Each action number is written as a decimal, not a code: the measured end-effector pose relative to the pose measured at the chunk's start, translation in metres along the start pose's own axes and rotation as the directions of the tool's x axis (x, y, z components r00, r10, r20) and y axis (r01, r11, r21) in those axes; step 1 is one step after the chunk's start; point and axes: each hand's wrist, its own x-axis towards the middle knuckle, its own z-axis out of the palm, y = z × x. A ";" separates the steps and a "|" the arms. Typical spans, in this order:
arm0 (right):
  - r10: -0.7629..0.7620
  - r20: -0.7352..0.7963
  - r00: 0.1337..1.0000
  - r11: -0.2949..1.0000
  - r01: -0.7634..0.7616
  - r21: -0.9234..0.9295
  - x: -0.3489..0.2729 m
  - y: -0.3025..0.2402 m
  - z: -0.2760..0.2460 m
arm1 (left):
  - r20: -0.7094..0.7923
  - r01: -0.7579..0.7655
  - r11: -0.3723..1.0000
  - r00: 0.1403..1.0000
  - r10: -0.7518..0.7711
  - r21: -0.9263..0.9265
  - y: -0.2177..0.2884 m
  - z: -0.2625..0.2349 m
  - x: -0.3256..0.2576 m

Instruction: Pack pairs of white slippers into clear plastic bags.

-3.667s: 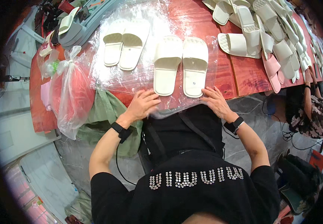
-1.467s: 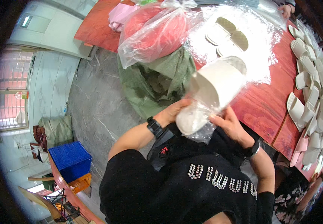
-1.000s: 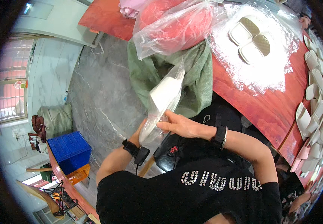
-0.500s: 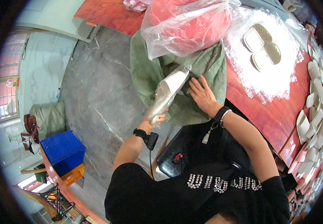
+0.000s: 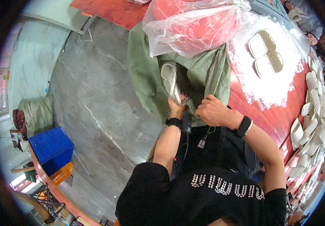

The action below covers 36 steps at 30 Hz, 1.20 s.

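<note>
Head view is showing me the green woven sack (image 5: 147, 71) hanging off the red table (image 5: 279, 113), my right hand (image 5: 212, 111) clenching its rim. My left hand (image 5: 176, 108) is pinching the bagged pale slipper (image 5: 170, 81), half inside the mouth; I am judging it best to keep the rim wide and feed straight.

left hand (image 5: 176, 108) grips bagged slippers (image 5: 169, 81) | right hand (image 5: 210, 110) holds green sack (image 5: 204, 75)

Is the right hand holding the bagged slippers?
No, the left hand holds the bagged slippers; the right hand grips the green sack.
</note>
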 end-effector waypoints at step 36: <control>0.945 -0.288 -0.157 0.077 -0.747 0.660 -0.208 0.125 0.052 | 0.493 -0.273 0.410 0.488 -0.720 0.870 0.247 0.160 -0.040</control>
